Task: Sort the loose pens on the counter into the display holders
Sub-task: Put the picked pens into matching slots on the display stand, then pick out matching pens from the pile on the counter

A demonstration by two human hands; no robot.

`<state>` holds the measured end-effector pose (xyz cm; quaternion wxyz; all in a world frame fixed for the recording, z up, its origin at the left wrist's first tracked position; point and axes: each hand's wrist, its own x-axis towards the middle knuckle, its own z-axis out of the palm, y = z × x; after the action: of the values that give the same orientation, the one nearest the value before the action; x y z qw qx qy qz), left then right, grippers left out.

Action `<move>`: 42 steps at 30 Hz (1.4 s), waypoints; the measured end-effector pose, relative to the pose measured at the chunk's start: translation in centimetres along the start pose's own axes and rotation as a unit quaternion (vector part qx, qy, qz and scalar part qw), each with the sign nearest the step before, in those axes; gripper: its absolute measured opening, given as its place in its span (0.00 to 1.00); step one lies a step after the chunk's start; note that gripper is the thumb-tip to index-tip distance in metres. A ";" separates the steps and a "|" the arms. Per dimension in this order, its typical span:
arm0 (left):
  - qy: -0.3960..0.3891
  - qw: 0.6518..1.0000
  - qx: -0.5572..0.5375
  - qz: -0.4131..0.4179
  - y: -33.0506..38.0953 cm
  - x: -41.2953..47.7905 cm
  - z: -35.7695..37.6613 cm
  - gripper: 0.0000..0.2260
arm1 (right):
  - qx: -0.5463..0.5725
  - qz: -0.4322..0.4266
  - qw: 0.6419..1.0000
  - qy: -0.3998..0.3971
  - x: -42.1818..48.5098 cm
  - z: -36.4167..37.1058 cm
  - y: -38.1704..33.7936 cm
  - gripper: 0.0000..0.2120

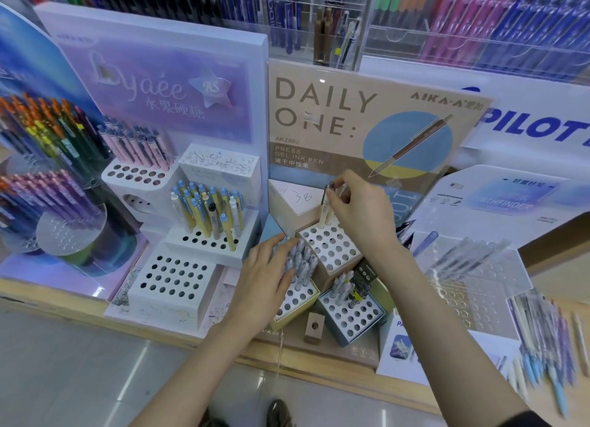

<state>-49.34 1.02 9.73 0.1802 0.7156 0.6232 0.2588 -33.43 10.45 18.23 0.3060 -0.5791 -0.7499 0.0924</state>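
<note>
Right hand (354, 209) has the top end of a white pen (325, 207) pinched between thumb and fingertips. The pen is upright, with its tip at or in a back-row hole of the tan holder (332, 251). I can't tell from here if it's seated.

Left hand (265, 279) is well apart from the right. Its fingers are fairly straight and just rest against the grey pens (301, 260) standing in the yellow holder (289, 308), not gripping anything.

More loose pens (539, 353) lie over on the right of the desk (64, 291), blurry pastel ones.

Handling-wise I'd guess the pen is light, stiff, smooth plastic, so a bit slippery. Taking it near the clicker end like that makes sense, since the barrel stays free to drop into the hole.

The holders look like cardboard boxes with white punched tops, round holes in a grid. They're probably light enough to scoot if a pen gets jammed in crooked.
</note>
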 end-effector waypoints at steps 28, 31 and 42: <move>0.082 0.980 -0.179 0.010 6.4 10.4 -3.0 0.06 | 0.118 0.183 0.976 0.004 -10.9 -2.0 2.8 0.11; 0.091 0.979 -0.182 0.029 6.3 10.0 -2.3 0.07 | 0.089 0.197 0.976 0.015 -12.0 -2.4 3.2 0.11; 0.086 0.978 -0.189 0.026 6.2 9.4 -1.2 0.15 | -0.012 0.205 0.976 -0.078 -17.8 -4.5 5.8 0.10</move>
<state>-44.27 9.22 15.62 0.2508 0.6595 0.5579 0.4370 -23.70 -5.21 12.66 0.2142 -0.7153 -0.6378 0.1889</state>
